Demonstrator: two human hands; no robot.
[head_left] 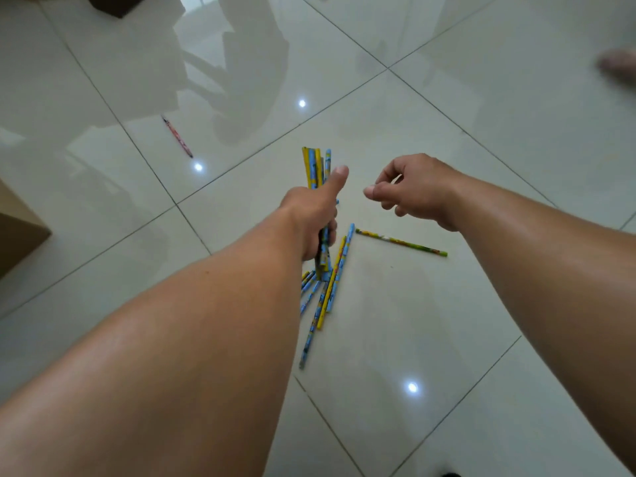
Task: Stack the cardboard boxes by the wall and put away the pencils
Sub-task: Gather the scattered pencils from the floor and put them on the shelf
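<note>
at mid-frame my left hand [315, 211] gripped a bundle of pencils [315, 166], and my right hand [418, 189] beside it was loosely curled, holding nothing. below them loose pencils [335, 280] lay on the floor [447, 339], a green pencil [401, 242] to their right, a red pencil [177, 136] at upper left.

Bright, glary tiles; blurred edges

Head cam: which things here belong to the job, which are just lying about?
Job: yellow and blue pencil bundle gripped by the left hand; loose blue and yellow pencils beneath it; green pencil; red pencil; brown cardboard box at left edge; empty right hand.
Other: glossy white floor tiles; blurred foot, top right.
</note>
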